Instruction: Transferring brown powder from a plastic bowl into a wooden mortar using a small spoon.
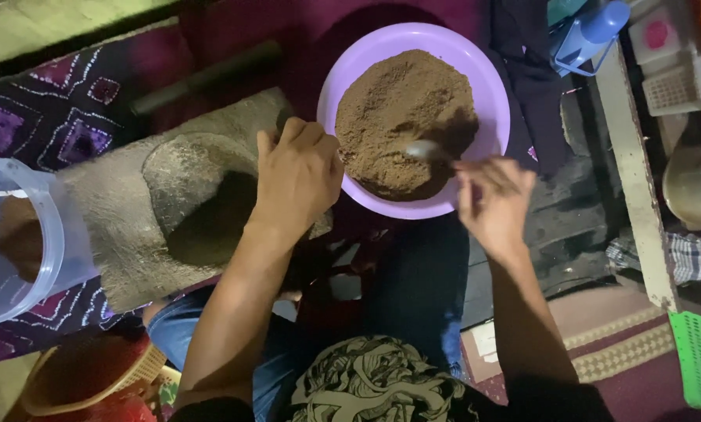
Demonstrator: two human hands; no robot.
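Nearest, the left hand (297, 176) rests curled, its grip closed on nothing visible, over the near rim of the purple bowl (491, 94) beside a stone mortar (171, 203) holding a dark smear. The right hand (493, 199) grips a spoon (425, 148) dug into the heaped brown powder (401, 117) filling that bowl — a quick lift could spill powder onto the lap. Left, a clear plastic tub (14, 242) holds something brown.

— What covers the floor (577, 234)?
— A patterned purple cloth (61, 117) at upper left, carrying a grey stone slab (132, 203). A lilac bowl (491, 86) sits top centre, a clear plastic tub (22, 242) at the left edge
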